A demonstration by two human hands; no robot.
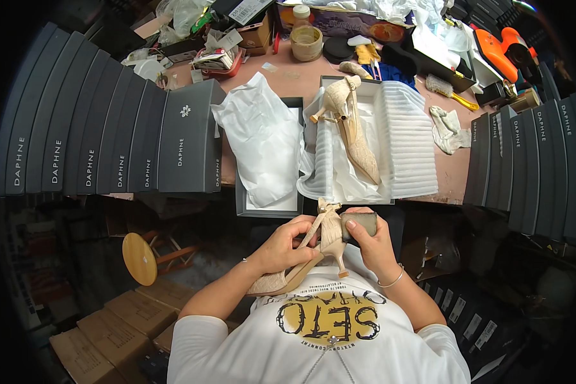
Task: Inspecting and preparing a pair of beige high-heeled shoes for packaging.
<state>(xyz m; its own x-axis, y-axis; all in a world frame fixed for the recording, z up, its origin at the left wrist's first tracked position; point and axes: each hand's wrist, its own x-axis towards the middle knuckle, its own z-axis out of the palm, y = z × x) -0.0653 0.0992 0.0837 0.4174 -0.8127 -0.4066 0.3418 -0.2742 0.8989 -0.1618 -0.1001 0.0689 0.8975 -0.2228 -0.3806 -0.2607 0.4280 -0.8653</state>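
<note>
My left hand (283,246) holds a beige high-heeled shoe (313,249) close to my chest, toe pointing down-left, heel toward the table. My right hand (368,240) presses a small dark grey pad (360,225) against the shoe's heel area. Its matching beige shoe (352,128) lies in an open shoe box (403,137) lined with white paper and foam wrap on the table ahead. A dark box lid (269,208) with crumpled white tissue paper (262,144) lies to the left of that box.
Stacks of dark grey shoe boxes stand at the left (115,128) and right (531,166) of the brown table (451,173). A jar (306,40), brush (451,91), cloth (448,128) and clutter fill the table's back. A wooden stool (141,257) and cardboard cartons (115,326) sit lower left.
</note>
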